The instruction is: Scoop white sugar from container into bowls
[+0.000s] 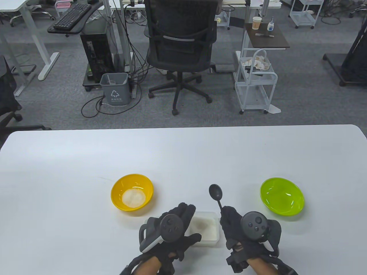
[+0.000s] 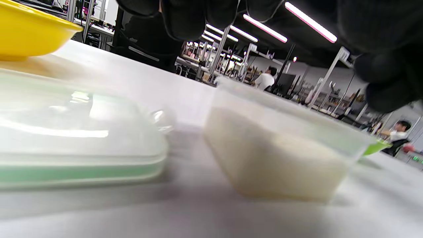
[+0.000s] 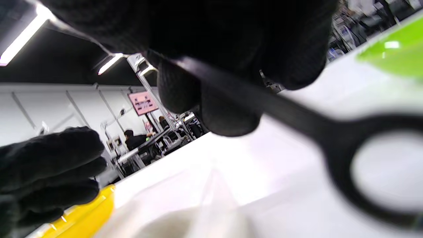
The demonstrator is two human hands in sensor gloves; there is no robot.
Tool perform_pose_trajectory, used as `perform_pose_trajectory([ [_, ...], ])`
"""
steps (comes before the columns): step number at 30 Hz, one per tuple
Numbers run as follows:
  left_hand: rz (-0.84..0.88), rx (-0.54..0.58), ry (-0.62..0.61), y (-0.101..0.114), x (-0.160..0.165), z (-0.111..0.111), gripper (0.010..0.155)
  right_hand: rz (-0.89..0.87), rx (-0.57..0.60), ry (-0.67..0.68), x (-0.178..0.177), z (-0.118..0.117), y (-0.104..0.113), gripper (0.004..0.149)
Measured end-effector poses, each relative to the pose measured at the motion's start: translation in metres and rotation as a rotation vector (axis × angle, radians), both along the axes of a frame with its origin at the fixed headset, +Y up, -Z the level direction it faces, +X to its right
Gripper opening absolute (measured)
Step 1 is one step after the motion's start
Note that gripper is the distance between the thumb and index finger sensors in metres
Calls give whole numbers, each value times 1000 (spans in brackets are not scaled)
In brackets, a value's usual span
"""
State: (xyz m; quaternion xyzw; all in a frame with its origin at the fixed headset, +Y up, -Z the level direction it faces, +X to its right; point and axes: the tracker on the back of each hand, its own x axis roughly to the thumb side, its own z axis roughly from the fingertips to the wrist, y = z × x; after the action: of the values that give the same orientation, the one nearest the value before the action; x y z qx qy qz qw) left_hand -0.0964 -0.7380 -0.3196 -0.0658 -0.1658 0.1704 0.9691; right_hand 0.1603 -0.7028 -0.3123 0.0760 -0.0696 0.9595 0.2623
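A clear container of white sugar [image 1: 206,227] stands at the table's front, between my hands. My left hand [image 1: 190,225] hangs over its left rim with fingers spread; the left wrist view shows the fingers [image 2: 185,16] above the container [image 2: 274,148], not gripping it. My right hand [image 1: 226,213] grips the handle of a black spoon [image 1: 215,192], whose bowl points away, past the container's far right corner and apart from the sugar. A yellow bowl [image 1: 132,196] to the left holds a patch of sugar. A green bowl [image 1: 281,196] to the right looks empty.
The container's clear lid with a green seal [image 2: 76,138] lies flat on the table left of the container, mostly hidden under my left hand in the table view. An office chair [image 1: 180,43] and a white cart [image 1: 255,86] stand beyond the table's far edge.
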Motion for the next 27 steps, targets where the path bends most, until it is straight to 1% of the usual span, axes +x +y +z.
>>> perform_pose_trajectory([
  [1, -19, -20, -3, -4, 0, -3, 92, 83, 8, 12, 0, -1, 2, 41],
  [2, -31, -35, -4, -7, 0, -5, 93, 122, 8, 22, 0, -2, 3, 41],
  [3, -43, -69, -10, -12, 0, -9, 94, 218, 1, 41, -2, -3, 5, 41],
  [4, -46, -85, -11, -14, 0, -11, 95, 251, 7, 46, -2, -3, 6, 41],
  [7, -54, -151, -15, -24, -1, -16, 95, 467, 80, 84, -9, -1, 9, 39],
  [9, -56, -166, -15, -28, -2, -17, 94, 582, 154, 100, -14, 4, 10, 39],
  [11, -49, -187, -27, -31, -4, -17, 94, 663, 199, 117, -22, 10, 6, 38],
  [13, -45, -193, -38, -32, -5, -17, 93, 711, 229, 129, -26, 16, 2, 38],
  [14, -43, -188, -43, -32, -5, -17, 92, 758, 282, 128, -30, 19, -2, 38],
  [17, -49, -195, -46, -34, -4, -16, 91, 852, 299, 124, -32, 20, -10, 37],
  [18, -46, -198, -47, -34, -4, -16, 91, 864, 310, 117, -32, 20, -12, 37],
  [21, -53, -190, -47, -35, -2, -15, 91, 861, 396, 92, -30, 21, -18, 37],
  [25, -46, -185, -45, -36, -1, -14, 91, 911, 414, 100, -35, 22, -24, 37],
  [27, -49, -179, -44, -36, -1, -14, 91, 917, 397, 113, -38, 22, -26, 37],
])
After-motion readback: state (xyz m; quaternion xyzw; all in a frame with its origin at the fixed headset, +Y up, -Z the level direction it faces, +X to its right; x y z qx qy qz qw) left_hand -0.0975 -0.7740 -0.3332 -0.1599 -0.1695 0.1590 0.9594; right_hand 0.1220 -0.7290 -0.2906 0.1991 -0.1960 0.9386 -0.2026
